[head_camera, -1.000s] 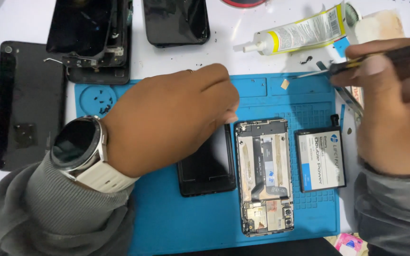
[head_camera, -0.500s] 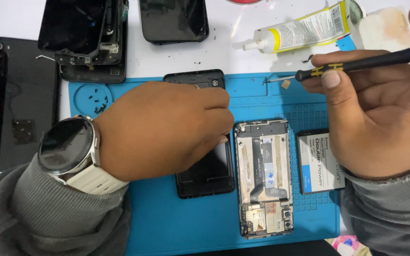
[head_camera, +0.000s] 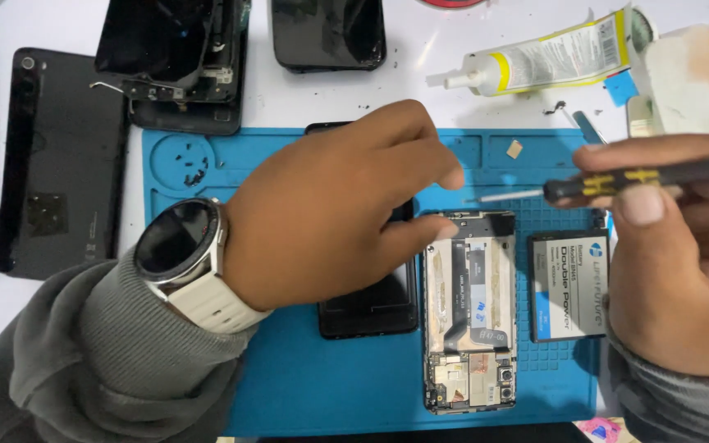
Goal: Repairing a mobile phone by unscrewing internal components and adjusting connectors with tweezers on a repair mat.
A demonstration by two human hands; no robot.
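Both hands are working: my left hand point(head_camera: 330, 213), fingers loosely curled, is steadying the opened, backless phone frame point(head_camera: 469, 312) while my right hand point(head_camera: 683, 262) is pinching a black-handled screwdriver point(head_camera: 633, 180), its grey battery point(head_camera: 568, 283) already out.

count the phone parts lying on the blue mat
3: a black screen panel under the left hand, an opened phone frame mid-mat, a battery right. More may be hidden.

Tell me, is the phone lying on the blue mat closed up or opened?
Opened: the phone frame lies with its back off, circuit boards and inner metal exposed.
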